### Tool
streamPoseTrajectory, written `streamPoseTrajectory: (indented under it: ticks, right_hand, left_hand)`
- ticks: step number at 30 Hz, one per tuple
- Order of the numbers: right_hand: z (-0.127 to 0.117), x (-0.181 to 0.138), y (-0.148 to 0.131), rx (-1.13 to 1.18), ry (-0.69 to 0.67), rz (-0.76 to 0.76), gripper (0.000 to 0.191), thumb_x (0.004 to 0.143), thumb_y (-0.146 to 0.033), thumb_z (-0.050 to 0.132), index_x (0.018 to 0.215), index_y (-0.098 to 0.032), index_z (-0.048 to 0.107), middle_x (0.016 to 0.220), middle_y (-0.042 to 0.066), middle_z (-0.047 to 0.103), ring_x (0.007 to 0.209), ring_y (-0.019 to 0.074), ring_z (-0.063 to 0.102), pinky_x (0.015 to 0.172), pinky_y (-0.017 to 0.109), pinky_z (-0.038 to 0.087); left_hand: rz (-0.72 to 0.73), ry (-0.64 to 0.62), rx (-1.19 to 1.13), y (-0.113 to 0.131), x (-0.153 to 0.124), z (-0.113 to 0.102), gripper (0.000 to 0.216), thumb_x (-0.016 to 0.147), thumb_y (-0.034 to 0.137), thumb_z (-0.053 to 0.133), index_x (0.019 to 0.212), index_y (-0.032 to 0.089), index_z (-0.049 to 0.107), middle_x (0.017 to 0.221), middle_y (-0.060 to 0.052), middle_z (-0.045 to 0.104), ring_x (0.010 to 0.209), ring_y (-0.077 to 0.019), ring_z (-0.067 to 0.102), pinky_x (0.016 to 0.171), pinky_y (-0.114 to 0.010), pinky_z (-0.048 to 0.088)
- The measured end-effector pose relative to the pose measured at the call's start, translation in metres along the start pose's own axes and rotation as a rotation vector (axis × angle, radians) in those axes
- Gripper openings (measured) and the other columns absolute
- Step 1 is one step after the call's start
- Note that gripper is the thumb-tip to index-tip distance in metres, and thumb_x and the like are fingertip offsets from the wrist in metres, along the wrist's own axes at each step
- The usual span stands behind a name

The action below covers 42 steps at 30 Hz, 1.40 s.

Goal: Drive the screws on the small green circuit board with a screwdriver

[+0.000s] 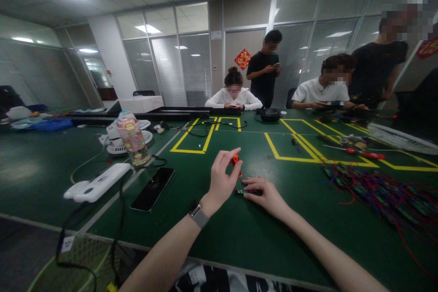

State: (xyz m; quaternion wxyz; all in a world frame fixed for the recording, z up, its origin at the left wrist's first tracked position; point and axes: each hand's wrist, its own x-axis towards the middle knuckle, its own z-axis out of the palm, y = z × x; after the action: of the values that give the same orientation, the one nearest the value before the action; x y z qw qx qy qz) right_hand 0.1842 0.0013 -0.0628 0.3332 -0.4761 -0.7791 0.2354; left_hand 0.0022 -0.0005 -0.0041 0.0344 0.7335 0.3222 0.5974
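My left hand (221, 175), with a watch on its wrist, grips an orange-handled screwdriver (235, 159) between thumb and fingers. The screwdriver stands nearly upright, and its thin shaft points down at a small green circuit board (239, 191) on the table. Whether the tip touches the board is too small to tell. My right hand (263, 194) rests on the tabletop, its fingers pinching the board's right side and partly covering it. To the right lies a large tangle of similar green boards with red and blue wires (383, 196).
A black phone (153, 189), a white device (99, 183) and a drink bottle (132, 139) are on the left. A red-handled screwdriver (366, 153) lies at right. Yellow tape outlines (188, 151) mark the green table (205, 246). Several people are across it. A green basket (78, 264) stands below the edge.
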Motion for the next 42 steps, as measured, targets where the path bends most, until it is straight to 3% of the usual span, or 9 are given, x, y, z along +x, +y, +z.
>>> streamPoseTrajectory:
  ticks: [3, 9, 16, 23, 30, 35, 42]
  right_hand:
    - [0.0004, 0.0000, 0.0003, 0.002, 0.008, -0.001, 0.017, 0.076, -0.033, 0.073, 0.090, -0.026, 0.078, 0.116, 0.008, 0.073, 0.118, 0.0300, 0.061, 0.114, 0.059, 0.024]
    - [0.0006, 0.0004, 0.0019, 0.003, -0.004, 0.003, 0.017, 0.075, -0.032, 0.073, 0.090, -0.026, 0.078, 0.117, 0.009, 0.072, 0.118, 0.0301, 0.061, 0.114, 0.059, 0.024]
    - [-0.0018, -0.0003, -0.0023, -0.005, -0.027, 0.014, 0.020, 0.077, -0.033, 0.072, 0.094, -0.026, 0.078, 0.118, 0.008, 0.072, 0.120, 0.0296, 0.060, 0.115, 0.058, 0.022]
    - [-0.0003, -0.0002, -0.0002, 0.002, -0.005, 0.005, 0.018, 0.076, -0.032, 0.073, 0.093, -0.026, 0.078, 0.117, 0.009, 0.072, 0.118, 0.0294, 0.061, 0.115, 0.058, 0.023]
    - [0.0009, 0.0003, 0.0023, -0.009, 0.006, -0.009, 0.016, 0.075, -0.030, 0.074, 0.090, -0.025, 0.079, 0.116, 0.009, 0.073, 0.118, 0.0301, 0.061, 0.114, 0.058, 0.025]
    - [0.0021, 0.0002, 0.0026, -0.011, 0.012, -0.015, 0.016, 0.076, -0.029, 0.073, 0.090, -0.024, 0.078, 0.115, 0.009, 0.073, 0.117, 0.0300, 0.061, 0.114, 0.059, 0.025]
    - [0.0036, -0.0012, 0.0032, 0.023, 0.039, -0.018, 0.010, 0.073, -0.024, 0.072, 0.083, -0.022, 0.072, 0.113, 0.009, 0.073, 0.115, 0.0296, 0.062, 0.114, 0.060, 0.022]
  left_hand:
    - [0.003, 0.020, 0.013, -0.0010, -0.0005, 0.0000, 0.027, 0.094, 0.027, 0.056, 0.120, 0.023, 0.062, 0.092, -0.003, 0.056, 0.084, -0.0158, 0.057, 0.077, -0.029, 0.050]
    - [-0.025, -0.093, -0.083, 0.0035, -0.0007, -0.0005, 0.040, 0.101, 0.020, 0.036, 0.139, 0.022, 0.046, 0.117, -0.009, 0.061, 0.106, -0.0188, 0.059, 0.092, -0.033, 0.049]
    - [-0.035, -0.019, -0.015, -0.0009, -0.0004, 0.0006, 0.031, 0.097, 0.025, 0.051, 0.127, 0.022, 0.054, 0.096, -0.004, 0.060, 0.086, -0.0159, 0.059, 0.079, -0.029, 0.050]
    - [-0.042, -0.092, -0.060, 0.0035, -0.0013, 0.0000, 0.037, 0.100, 0.018, 0.039, 0.136, 0.022, 0.047, 0.116, -0.008, 0.058, 0.105, -0.0177, 0.058, 0.091, -0.031, 0.048]
    - [-0.015, -0.013, -0.005, 0.0006, -0.0006, 0.0008, 0.029, 0.093, 0.022, 0.057, 0.122, 0.021, 0.057, 0.096, -0.003, 0.054, 0.087, -0.0155, 0.056, 0.080, -0.027, 0.048]
    - [-0.040, -0.094, -0.023, 0.0041, -0.0018, 0.0001, 0.038, 0.098, 0.018, 0.044, 0.135, 0.022, 0.047, 0.104, -0.005, 0.054, 0.092, -0.0161, 0.055, 0.083, -0.028, 0.047]
    - [-0.076, -0.094, -0.007, 0.0024, -0.0029, 0.0014, 0.038, 0.098, 0.019, 0.043, 0.136, 0.022, 0.046, 0.104, -0.006, 0.057, 0.089, -0.0163, 0.056, 0.082, -0.028, 0.048]
